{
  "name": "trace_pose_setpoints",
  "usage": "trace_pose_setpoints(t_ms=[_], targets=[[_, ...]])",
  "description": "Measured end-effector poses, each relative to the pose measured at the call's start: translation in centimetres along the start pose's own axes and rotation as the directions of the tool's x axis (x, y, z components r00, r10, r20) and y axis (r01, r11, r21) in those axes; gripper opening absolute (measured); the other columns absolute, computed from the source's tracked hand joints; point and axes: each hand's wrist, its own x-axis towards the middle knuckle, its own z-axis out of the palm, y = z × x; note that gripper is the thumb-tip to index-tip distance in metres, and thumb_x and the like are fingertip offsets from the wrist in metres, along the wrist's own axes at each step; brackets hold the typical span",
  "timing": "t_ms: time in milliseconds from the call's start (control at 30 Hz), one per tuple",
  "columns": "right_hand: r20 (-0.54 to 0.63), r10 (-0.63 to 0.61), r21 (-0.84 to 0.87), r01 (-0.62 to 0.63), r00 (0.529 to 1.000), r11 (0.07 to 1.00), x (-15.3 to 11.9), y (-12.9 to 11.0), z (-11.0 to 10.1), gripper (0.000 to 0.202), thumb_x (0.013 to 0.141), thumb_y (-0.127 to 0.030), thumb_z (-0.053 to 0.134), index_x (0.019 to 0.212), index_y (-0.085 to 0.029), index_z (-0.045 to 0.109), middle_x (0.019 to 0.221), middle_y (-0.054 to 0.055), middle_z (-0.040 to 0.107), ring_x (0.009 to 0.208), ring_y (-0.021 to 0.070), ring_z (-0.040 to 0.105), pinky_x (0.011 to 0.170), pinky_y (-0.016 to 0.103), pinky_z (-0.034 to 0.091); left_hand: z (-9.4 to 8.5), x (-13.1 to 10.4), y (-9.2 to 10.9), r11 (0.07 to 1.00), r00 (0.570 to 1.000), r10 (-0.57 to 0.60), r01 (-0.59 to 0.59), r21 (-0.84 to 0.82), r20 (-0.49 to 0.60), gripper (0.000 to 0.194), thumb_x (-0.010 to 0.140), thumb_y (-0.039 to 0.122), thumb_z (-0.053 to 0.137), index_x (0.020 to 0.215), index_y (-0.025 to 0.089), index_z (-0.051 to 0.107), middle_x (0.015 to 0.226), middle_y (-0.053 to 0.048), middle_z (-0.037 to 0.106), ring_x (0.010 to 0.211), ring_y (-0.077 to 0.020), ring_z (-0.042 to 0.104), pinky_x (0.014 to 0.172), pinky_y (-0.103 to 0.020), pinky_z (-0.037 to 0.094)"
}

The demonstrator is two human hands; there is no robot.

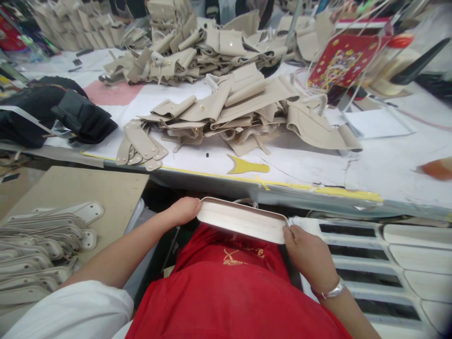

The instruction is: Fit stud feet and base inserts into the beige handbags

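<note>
A long cream tray-like piece point(243, 220) with rounded ends and a thin raised rim is held level above my lap, over the red apron point(226, 292). My left hand point(187, 210) grips its left end with the fingers wrapped around the edge. At the opposite end my right hand point(309, 252) pinches the corner, thumb along the rim. A silver bracelet point(332, 290) circles the right wrist. Beyond the piece lies the table edge, with a yellow flat tool point(247, 165) on the white tabletop point(300, 165).
Beige leather-like pieces point(226, 106) are heaped across the table, and small strips with rivets point(141, 143) lie at its front left. More strips point(42, 245) cover a board point(116, 188) on my left. A slatted white rack point(356, 254) holding cream pieces point(423, 259) stands on my right.
</note>
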Motion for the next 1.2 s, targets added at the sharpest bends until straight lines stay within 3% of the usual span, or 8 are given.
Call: trace_pose_setpoints(t_ms=[200,467,600,700,800,967,1067,1200], targets=[[0.024,-0.003,-0.017,0.003,1.0,1.0,0.0,0.0,-0.1,0.027,0.09,-0.028,0.038,0.081,-0.013,0.058,0.065,0.009,0.062,0.058,0.0164,0.059,0.05,0.025,0.029,-0.1,-0.2,0.5,0.997,0.997,-0.075,0.075,0.035,0.009,0.046,0.091,0.027,0.022,0.081,0.011,0.064,0.083,-0.013,0.068,0.077,-0.0216,0.065,0.07,-0.029,0.047],[0.098,0.039,-0.078,-0.031,0.994,0.996,-0.6,-0.6,0.0,0.028,0.094,-0.03,0.033,0.083,-0.016,0.054,0.069,0.008,0.065,0.065,0.0227,0.064,0.049,0.027,0.028,1.3,-0.5,1.6,0.974,0.974,-0.209,0.215,0.068,-0.085,0.033,0.085,0.016,0.032,0.094,0.004,0.061,0.092,-0.023,0.064,0.088,-0.0314,0.063,0.076,-0.044,0.047],[0.073,0.04,-0.064,-0.035,0.997,0.997,-0.3,-0.4,0.0,0.028,0.094,-0.03,0.032,0.081,-0.016,0.053,0.067,0.008,0.064,0.065,0.0234,0.065,0.049,0.028,0.027,1.0,0.3,1.3,0.974,0.973,-0.222,0.219,-0.058,-0.06,0.028,0.084,0.018,0.036,0.082,0.006,0.062,0.087,-0.022,0.064,0.087,-0.0301,0.063,0.078,-0.041,0.048],[0.065,0.023,-0.051,-0.02,0.998,0.999,-0.2,0.0,0.2,0.028,0.094,-0.03,0.033,0.081,-0.015,0.053,0.066,0.008,0.063,0.064,0.0226,0.064,0.048,0.027,0.026,1.2,0.0,0.9,0.949,0.976,-0.218,0.208,-0.237,-0.015,0.037,0.089,0.027,0.028,0.077,0.009,0.058,0.075,-0.015,0.064,0.069,-0.0225,0.064,0.063,-0.032,0.051],[0.048,-0.027,-0.053,0.029,0.998,0.998,-0.3,0.4,0.3,0.026,0.093,-0.028,0.036,0.082,-0.014,0.054,0.068,0.009,0.063,0.061,0.0206,0.063,0.047,0.027,0.025,1.7,-0.6,0.4,0.887,0.981,-0.189,0.184,-0.424,0.03,0.045,0.091,0.041,0.021,0.082,0.012,0.053,0.075,-0.01,0.062,0.057,-0.0161,0.062,0.05,-0.024,0.049],[0.014,-0.028,-0.035,0.028,1.0,0.999,-0.2,0.7,0.2,0.025,0.091,-0.027,0.039,0.082,-0.011,0.057,0.065,0.009,0.06,0.057,0.0173,0.059,0.048,0.025,0.027,1.5,-0.7,-0.4,0.764,0.987,-0.119,0.163,-0.624,0.111,0.064,0.086,0.06,0.011,0.079,0.012,0.053,0.071,-0.008,0.06,0.064,-0.0167,0.063,0.053,-0.025,0.052],[0.012,-0.031,0.002,0.031,0.999,1.0,-0.1,0.8,0.1,0.027,0.091,-0.027,0.038,0.082,-0.011,0.058,0.062,0.008,0.059,0.056,0.0162,0.057,0.049,0.025,0.027,0.9,-0.6,-0.4,0.783,0.989,-0.099,0.145,-0.605,0.109,0.053,0.085,0.058,0.025,0.075,0.014,0.052,0.068,-0.005,0.057,0.06,-0.0162,0.061,0.049,-0.024,0.05],[0.027,-0.031,0.044,0.03,0.999,0.999,-0.1,0.9,0.1,0.027,0.091,-0.027,0.039,0.081,-0.012,0.058,0.061,0.007,0.058,0.055,0.0153,0.055,0.05,0.025,0.026,0.5,-0.6,-0.3,0.859,0.992,-0.092,0.122,-0.497,0.085,0.032,0.084,0.041,0.037,0.066,0.016,0.046,0.062,-0.002,0.053,0.05,-0.0134,0.056,0.044,-0.022,0.044]])
